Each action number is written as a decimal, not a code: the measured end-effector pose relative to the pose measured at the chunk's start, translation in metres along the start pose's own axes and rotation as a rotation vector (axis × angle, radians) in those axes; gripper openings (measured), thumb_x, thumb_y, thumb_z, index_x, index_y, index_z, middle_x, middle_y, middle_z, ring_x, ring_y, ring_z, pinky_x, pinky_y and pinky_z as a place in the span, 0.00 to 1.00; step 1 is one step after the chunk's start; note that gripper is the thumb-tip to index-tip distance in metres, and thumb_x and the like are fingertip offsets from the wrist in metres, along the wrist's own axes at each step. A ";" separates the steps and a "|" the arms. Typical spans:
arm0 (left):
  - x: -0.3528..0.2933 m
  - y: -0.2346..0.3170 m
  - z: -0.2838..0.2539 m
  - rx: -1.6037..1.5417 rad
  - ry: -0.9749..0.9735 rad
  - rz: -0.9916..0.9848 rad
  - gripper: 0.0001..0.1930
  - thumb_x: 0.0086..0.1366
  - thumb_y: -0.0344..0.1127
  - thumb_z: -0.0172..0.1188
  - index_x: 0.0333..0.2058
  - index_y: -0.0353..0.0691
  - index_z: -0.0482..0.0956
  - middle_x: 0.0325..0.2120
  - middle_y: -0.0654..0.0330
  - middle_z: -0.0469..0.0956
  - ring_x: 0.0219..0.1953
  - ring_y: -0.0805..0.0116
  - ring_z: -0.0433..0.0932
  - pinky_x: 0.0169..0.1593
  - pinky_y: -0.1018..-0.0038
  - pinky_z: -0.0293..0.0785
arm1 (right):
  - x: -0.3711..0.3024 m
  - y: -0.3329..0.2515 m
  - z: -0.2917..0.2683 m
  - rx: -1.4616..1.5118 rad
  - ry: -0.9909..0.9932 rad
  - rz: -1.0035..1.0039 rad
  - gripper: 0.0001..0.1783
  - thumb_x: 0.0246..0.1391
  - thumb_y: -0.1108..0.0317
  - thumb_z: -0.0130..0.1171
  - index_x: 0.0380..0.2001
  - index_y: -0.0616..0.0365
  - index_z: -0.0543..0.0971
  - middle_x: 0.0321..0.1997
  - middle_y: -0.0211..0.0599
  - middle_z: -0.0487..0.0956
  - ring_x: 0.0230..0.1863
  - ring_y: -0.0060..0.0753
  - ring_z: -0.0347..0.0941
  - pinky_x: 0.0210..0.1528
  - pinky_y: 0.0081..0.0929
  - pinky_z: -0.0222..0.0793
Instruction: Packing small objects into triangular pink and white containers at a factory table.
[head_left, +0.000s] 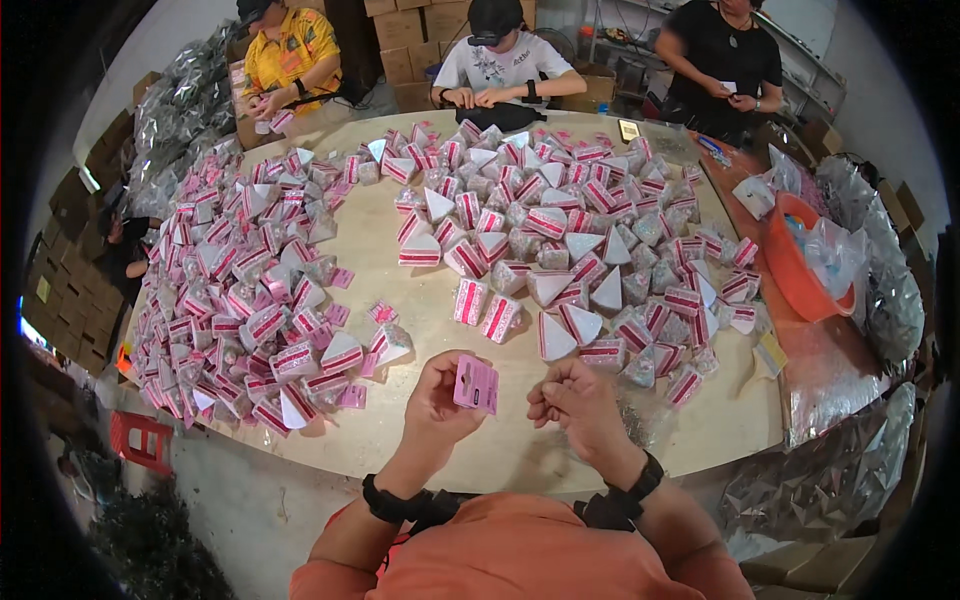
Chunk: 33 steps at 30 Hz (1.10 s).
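My left hand (pixel 432 405) grips a pink hang card (pixel 476 385) by its left edge, upright above the near edge of the table. To its right, my right hand (pixel 588 408) is closed with thumb and fingertips pinched together; whatever they hold, if anything, is too small to make out. Just beyond my hands lie several pink-and-white cake-slice ornaments (pixel 556 337), wedge shaped with glittery sides. A large heap of similar wedges with pink cards (pixel 250 290) covers the table's left side.
The wooden table (pixel 400 300) borders a reddish surface holding an orange basin (pixel 800 285) with plastic bags. A paintbrush (pixel 766 358) lies near the right edge. Three people (pixel 500 70) work at the far side. A red stool (pixel 142 440) stands on the floor at left.
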<state>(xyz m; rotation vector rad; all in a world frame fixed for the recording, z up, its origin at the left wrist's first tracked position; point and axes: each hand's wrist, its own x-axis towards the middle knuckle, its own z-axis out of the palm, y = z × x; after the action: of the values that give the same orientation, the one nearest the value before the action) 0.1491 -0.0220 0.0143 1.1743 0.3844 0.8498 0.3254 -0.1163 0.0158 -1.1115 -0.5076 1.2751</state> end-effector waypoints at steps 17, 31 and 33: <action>-0.016 -0.012 -0.029 0.281 0.005 -0.207 0.33 0.50 0.23 0.61 0.55 0.40 0.59 0.52 0.59 0.65 0.54 0.67 0.66 0.55 0.72 0.64 | 0.023 0.018 0.023 0.211 -0.063 -0.059 0.02 0.55 0.73 0.55 0.31 0.58 0.73 0.40 0.35 0.74 0.43 0.26 0.68 0.46 0.24 0.63; -0.001 -0.004 -0.012 0.967 -0.042 0.313 0.05 0.55 0.28 0.60 0.30 0.36 0.73 0.24 0.56 0.73 0.29 0.59 0.73 0.31 0.67 0.70 | 0.026 0.036 0.023 0.158 -0.179 0.027 0.03 0.56 0.73 0.54 0.33 0.61 0.72 0.36 0.39 0.78 0.35 0.27 0.73 0.41 0.24 0.69; -0.001 -0.003 -0.011 0.850 -0.020 0.305 0.05 0.54 0.25 0.59 0.29 0.36 0.73 0.23 0.57 0.72 0.26 0.61 0.72 0.29 0.69 0.69 | 0.026 0.037 0.023 0.177 -0.164 0.051 0.04 0.55 0.73 0.54 0.33 0.61 0.72 0.35 0.38 0.78 0.34 0.26 0.73 0.40 0.23 0.68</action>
<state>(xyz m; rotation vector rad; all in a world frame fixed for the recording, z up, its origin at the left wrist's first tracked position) 0.1422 -0.0162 0.0070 2.0648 0.5860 0.9648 0.2955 -0.0876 -0.0132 -0.8817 -0.4804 1.4340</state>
